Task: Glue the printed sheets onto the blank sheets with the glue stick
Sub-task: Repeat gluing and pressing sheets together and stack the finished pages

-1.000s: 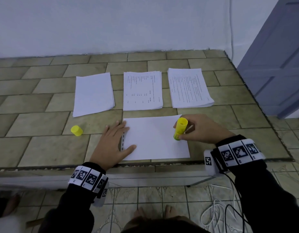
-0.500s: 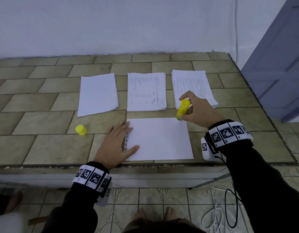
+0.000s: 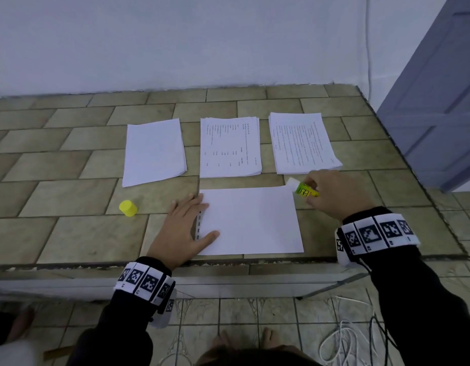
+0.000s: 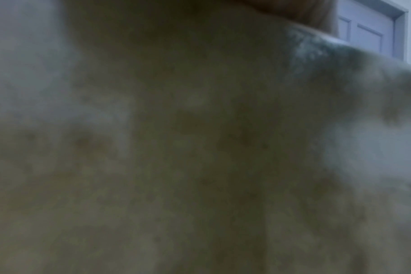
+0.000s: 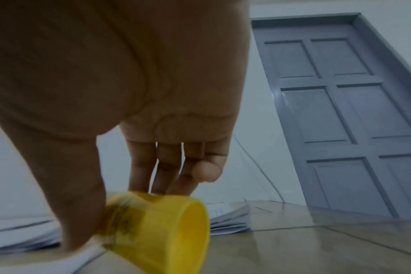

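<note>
A white sheet (image 3: 251, 220) lies face down near the front edge of the tiled counter (image 3: 70, 233), with a strip of print showing along its left edge. My left hand (image 3: 187, 228) lies flat on that left edge, fingers straight. My right hand (image 3: 331, 192) grips the uncapped yellow glue stick (image 3: 305, 191), tilted almost flat with its white tip at the sheet's far right corner. The right wrist view shows the glue stick (image 5: 157, 233) from its base, held by my thumb and fingers. The left wrist view is dark and blurred.
Behind the sheet lie a blank stack (image 3: 154, 151) at left, a printed stack (image 3: 229, 146) in the middle and another printed stack (image 3: 302, 142) at right. The yellow cap (image 3: 128, 208) stands left of my left hand. A grey door (image 3: 439, 114) is at right.
My right hand carried the glue stick from the sheet's right side up toward the right printed stack, then down to the sheet's far right corner, tipping it over. The left hand stayed put.
</note>
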The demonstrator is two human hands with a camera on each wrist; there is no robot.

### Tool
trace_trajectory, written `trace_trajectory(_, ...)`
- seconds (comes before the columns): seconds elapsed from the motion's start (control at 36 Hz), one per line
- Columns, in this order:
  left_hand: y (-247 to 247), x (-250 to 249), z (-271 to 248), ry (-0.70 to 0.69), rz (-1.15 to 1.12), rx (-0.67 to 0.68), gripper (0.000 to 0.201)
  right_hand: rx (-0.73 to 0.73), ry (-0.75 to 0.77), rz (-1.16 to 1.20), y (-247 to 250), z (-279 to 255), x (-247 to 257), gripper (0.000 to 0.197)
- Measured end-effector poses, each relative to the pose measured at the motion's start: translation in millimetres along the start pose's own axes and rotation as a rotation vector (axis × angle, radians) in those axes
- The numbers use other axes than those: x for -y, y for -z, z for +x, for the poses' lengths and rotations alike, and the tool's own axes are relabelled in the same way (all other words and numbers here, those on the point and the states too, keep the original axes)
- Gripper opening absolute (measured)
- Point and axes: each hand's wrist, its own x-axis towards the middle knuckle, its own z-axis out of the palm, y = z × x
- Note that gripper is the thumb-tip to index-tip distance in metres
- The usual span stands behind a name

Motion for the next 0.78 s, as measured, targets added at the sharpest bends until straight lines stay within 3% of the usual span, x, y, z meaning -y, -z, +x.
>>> trace_trajectory(0.19, 0, -1, -1, -0.009, -0.018, -0.017, 0.076, -0.173, -0.110, 0.338, 1, -5, -5, 0.029)
trace_trajectory(0.67, 1, -3, -2, -0.017, 0.009, -0.021, 0.078, -0.276, -0.280, 0.347, -2, -2, -25, 0.033)
trace_trajectory(0.78, 1, -4, -2, -0.020, 0.003, -0.021, 0.077, -0.244, -0.360, 0.386, -2, -4, -24, 0.054)
